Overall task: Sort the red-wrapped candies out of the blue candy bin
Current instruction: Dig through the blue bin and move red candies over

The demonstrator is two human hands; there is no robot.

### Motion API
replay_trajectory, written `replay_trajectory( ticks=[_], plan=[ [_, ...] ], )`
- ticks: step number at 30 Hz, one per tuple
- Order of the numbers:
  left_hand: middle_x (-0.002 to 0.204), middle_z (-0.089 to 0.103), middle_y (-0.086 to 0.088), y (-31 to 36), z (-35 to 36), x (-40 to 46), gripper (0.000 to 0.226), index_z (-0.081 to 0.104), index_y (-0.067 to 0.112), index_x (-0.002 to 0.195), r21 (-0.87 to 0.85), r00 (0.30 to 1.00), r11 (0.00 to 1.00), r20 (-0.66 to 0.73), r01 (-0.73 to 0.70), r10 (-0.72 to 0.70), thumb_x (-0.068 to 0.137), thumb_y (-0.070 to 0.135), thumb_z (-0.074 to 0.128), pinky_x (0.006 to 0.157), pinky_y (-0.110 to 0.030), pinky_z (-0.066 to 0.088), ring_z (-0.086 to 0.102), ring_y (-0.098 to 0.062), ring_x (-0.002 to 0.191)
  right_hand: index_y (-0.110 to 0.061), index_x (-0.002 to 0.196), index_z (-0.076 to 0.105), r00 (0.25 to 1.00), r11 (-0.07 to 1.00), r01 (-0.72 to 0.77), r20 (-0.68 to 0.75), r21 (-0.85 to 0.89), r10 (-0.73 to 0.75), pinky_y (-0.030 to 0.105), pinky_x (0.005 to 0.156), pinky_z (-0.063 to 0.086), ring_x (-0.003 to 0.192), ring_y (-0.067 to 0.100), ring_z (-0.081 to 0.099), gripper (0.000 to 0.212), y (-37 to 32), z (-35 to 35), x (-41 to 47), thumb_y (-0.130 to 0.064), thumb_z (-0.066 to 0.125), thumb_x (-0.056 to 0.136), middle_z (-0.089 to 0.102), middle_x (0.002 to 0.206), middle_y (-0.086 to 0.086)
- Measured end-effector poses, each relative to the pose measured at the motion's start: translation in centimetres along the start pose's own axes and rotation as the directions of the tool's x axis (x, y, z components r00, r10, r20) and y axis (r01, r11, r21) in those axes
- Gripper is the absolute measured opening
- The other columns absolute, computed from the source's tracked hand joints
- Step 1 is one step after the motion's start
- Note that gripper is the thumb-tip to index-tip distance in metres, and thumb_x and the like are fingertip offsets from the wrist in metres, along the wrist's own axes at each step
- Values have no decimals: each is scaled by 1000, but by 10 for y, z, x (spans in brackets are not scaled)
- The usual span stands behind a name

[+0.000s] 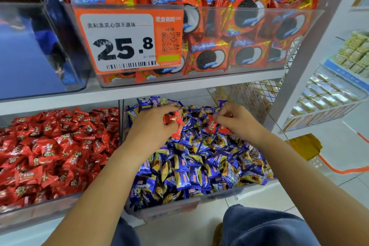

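Two bare forearms up from the bottom of the frame, no sleeves anywhere along them, no watch, no bracelet, no rings showing. Left hand (153,124) just left of centre, right hand (239,122) just right of centre, both ungloved, nails short and plain where visible. Down at the bottom edge, dark blue denim trousers (265,227) over both legs, fabric soft and slightly creased, faded a little paler at lower right. Between the legs, a sliver of brownish shoe (218,234), too blurred for detail.
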State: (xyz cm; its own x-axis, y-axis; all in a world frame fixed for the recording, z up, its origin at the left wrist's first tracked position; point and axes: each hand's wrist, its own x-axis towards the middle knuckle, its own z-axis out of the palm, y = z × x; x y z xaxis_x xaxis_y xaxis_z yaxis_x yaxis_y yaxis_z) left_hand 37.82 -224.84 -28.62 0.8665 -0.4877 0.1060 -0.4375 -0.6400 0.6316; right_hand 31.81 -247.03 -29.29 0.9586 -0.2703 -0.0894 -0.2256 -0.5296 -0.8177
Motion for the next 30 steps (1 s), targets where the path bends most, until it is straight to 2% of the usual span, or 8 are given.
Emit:
replay_trajectory(
  ticks=[4, 7, 10, 14, 20, 22, 26, 30],
  plan=[
    [92, 67, 7, 0, 5, -2, 33, 60, 35, 123, 170, 995, 985, 96, -41, 24, 91, 30, 54, 61, -24, 38, 53, -8, 68, -12, 84, 50, 997, 997, -70, -20, -33, 69, 20, 42, 38, 40, 10, 41, 11, 11, -8, -7, -13, 58, 92, 49, 60, 5],
    [90, 61, 11, 4, 7, -4, 32, 55, 38, 127, 279, 992, 954, 102, -106, 80, 97, 36, 45, 63, -25, 36, 50, -11, 77, -17, 90, 53, 990, 971, -98, -122, -216, 73, 32, 57, 44, 51, 17, 50, 9, 20, -13, -10, -23, 59, 90, 58, 67, 5],
    [114, 62, 10, 4, 11, -5, 39, 52, 38, 129, 291, 986, 945, 119, -146, 116, 96, 54, 38, 73, -26, 41, 57, -15, 101, -26, 82, 55, 982, 922, -136, -171, -362, 78, 32, 64, 49, 61, 18, 61, 14, 16, -16, -11, -36, 61, 89, 66, 72, 2],
    [124, 51, 8, 5, 16, -5, 58, 45, 35, 134, 308, 971, 937, 219, -166, 100, 86, 69, 42, 80, -29, 43, 53, -16, 110, -18, 78, 61, 975, 956, -196, -148, -219, 166, 33, 65, 58, 62, 22, 69, 8, 8, -15, -6, -19, 64, 85, 70, 71, 9],
    [122, 54, 3, 4, 17, -1, 37, 49, 29, 129, 302, 968, 934, 214, -190, 127, 95, 42, 47, 79, -30, 47, 55, -18, 102, -8, 85, 68, 962, 970, -191, -225, -150, 155, 28, 50, 48, 48, 22, 55, 8, 10, -15, 6, -13, 61, 85, 61, 59, 9],
    [122, 55, 3, 3, 17, -1, 34, 50, 29, 129, 286, 971, 940, 200, -188, 133, 96, 38, 47, 77, -29, 47, 56, -17, 100, -7, 87, 70, 968, 961, -166, -223, -220, 116, 24, 53, 42, 52, 19, 51, 12, 10, -13, 12, -12, 59, 86, 61, 63, 8],
    [116, 56, 5, 2, 17, 0, 31, 52, 28, 126, 261, 979, 947, 132, -185, 155, 97, 37, 44, 71, -26, 45, 56, -14, 96, -17, 93, 73, 971, 844, -134, -238, -520, 7, 26, 57, 49, 62, 19, 61, 21, 9, -13, 31, -9, 54, 85, 71, 81, 7],
    [115, 56, 6, -1, 17, 2, 30, 53, 29, 124, 235, 979, 954, 123, -188, 162, 97, 37, 45, 72, -25, 43, 56, -13, 96, -11, 97, 71, 989, 681, -146, -112, -718, 94, 33, 60, 53, 72, 28, 64, 19, 12, -9, 46, -11, 56, 84, 69, 85, 12]
  ],
)
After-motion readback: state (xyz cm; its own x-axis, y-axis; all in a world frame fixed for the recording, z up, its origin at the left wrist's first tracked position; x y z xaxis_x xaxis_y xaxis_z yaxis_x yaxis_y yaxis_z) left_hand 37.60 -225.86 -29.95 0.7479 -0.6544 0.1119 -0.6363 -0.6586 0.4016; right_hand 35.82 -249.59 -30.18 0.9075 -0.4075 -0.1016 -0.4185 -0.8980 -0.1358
